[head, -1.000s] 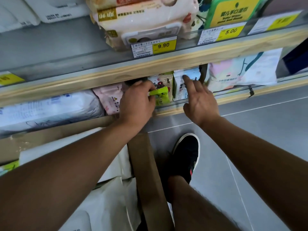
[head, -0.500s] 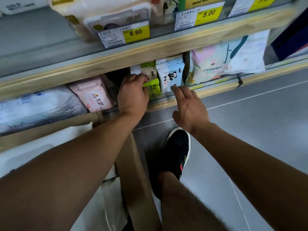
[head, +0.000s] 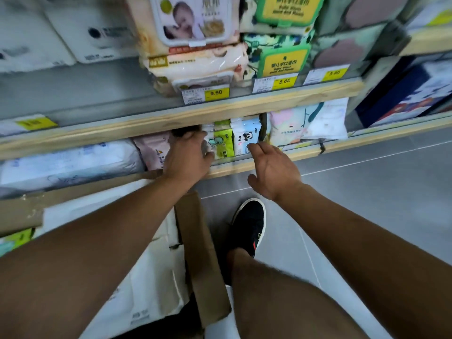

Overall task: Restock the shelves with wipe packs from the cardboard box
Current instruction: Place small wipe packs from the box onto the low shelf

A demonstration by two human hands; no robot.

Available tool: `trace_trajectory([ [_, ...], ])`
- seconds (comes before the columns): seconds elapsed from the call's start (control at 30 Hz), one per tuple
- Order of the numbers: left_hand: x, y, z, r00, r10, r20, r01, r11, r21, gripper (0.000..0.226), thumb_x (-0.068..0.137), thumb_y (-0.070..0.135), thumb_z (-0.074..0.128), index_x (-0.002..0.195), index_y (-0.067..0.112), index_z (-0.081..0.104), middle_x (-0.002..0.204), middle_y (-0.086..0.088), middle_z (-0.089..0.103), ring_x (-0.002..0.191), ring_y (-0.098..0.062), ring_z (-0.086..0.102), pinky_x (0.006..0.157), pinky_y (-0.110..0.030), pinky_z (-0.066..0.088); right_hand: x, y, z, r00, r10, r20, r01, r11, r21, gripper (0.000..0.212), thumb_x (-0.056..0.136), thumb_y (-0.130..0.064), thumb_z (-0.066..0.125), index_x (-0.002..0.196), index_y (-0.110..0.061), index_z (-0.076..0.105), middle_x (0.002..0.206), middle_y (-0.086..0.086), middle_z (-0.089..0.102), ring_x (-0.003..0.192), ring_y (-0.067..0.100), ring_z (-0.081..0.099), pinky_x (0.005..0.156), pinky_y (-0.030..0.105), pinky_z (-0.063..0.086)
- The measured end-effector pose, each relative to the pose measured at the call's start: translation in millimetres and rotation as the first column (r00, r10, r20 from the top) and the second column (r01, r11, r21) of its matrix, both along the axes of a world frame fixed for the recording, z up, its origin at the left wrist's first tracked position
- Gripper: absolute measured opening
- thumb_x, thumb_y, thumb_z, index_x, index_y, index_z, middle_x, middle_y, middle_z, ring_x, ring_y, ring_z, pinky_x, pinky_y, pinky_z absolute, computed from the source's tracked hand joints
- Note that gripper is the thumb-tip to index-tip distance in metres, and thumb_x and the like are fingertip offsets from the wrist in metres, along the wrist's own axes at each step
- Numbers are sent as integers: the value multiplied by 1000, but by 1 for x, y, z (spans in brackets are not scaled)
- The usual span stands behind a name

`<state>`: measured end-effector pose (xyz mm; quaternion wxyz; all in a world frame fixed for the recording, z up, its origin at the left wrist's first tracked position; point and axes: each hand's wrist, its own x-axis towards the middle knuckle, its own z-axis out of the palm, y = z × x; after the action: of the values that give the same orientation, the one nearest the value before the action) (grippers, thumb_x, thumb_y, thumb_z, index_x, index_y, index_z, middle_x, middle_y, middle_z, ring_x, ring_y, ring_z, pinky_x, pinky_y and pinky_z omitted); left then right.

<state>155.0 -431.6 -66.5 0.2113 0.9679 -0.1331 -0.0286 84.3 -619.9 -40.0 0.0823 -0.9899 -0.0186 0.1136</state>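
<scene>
While my left hand presses flat, gripping nothing, against the small green-and-white wipe pack standing on the lower wooden-edged shelf, my right hand hovers open beside it. Seating looks nearly done; next I'd reach below that shelf into the brown cardboard box.

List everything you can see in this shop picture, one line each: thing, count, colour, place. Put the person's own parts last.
Green pack: one, lower shelf, against left hand.
Panda pack: one, blue-white, right of the green pack.
Pink pack: one, lower shelf, left.
Baby wipes: stack, cream, upper shelf.
Price tags: several, yellow, upper shelf edge.
Cardboard box: one, brown, on the floor.
Shoe: one, black.
Left hand: grip open, on the shelf.
Right hand: open, empty.
</scene>
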Motion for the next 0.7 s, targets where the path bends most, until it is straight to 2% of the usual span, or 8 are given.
trace_trajectory([
  [0.1, -23, 26, 38, 993, -116, -27, 117, 993, 35, 57, 83, 35, 64, 136, 18, 48, 137, -8, 51, 121, -33, 48, 96, -40, 44, -8, 19, 44, 999, 49, 6, -49, 997, -55, 68, 85, -30, 62, 144, -16, 32, 145, 8, 39, 135, 27, 36, 109, 35, 32],
  [0.3, -73, 100, 106, 987, -157, 23, 154, 984, 94, 62, 85, 41, 60, 142, 24, 41, 148, 2, 41, 132, -24, 38, 108, -36, 35, -35, 79, 118, 986, 139, 87, -132, 988, -85, 64, 83, -32, 62, 140, -16, 40, 138, 7, 45, 131, 29, 39, 105, 35, 36],
  [0.43, -106, 157, 132, 987, -145, 76, 138, 986, 94, 59, 86, 38, 60, 141, 23, 43, 147, 0, 41, 132, -25, 38, 108, -37, 35, -56, 134, 148, 965, 240, 104, -230, 968, -97, 64, 84, -32, 62, 142, -17, 39, 139, 7, 45, 133, 28, 37, 106, 32, 33],
  [0.57, -144, 215, 138, 995, -74, 66, 69, 994, 79, 57, 85, 39, 60, 137, 20, 47, 140, -4, 49, 127, -28, 44, 102, -41, 40, -69, 192, 155, 938, 325, 117, -312, 943, -117, 59, 83, -32, 61, 138, -17, 42, 137, 6, 46, 129, 28, 40, 103, 33, 36],
  [0.7, -180, 279, 130, 1000, -12, 21, 10, 995, 99, 61, 79, 46, 47, 132, 18, 51, 134, -6, 54, 123, -30, 49, 96, -43, 46, -75, 255, 146, 909, 413, 65, -406, 908, -101, 64, 86, -34, 59, 143, -18, 35, 142, 7, 41, 130, 29, 39, 103, 37, 38],
])
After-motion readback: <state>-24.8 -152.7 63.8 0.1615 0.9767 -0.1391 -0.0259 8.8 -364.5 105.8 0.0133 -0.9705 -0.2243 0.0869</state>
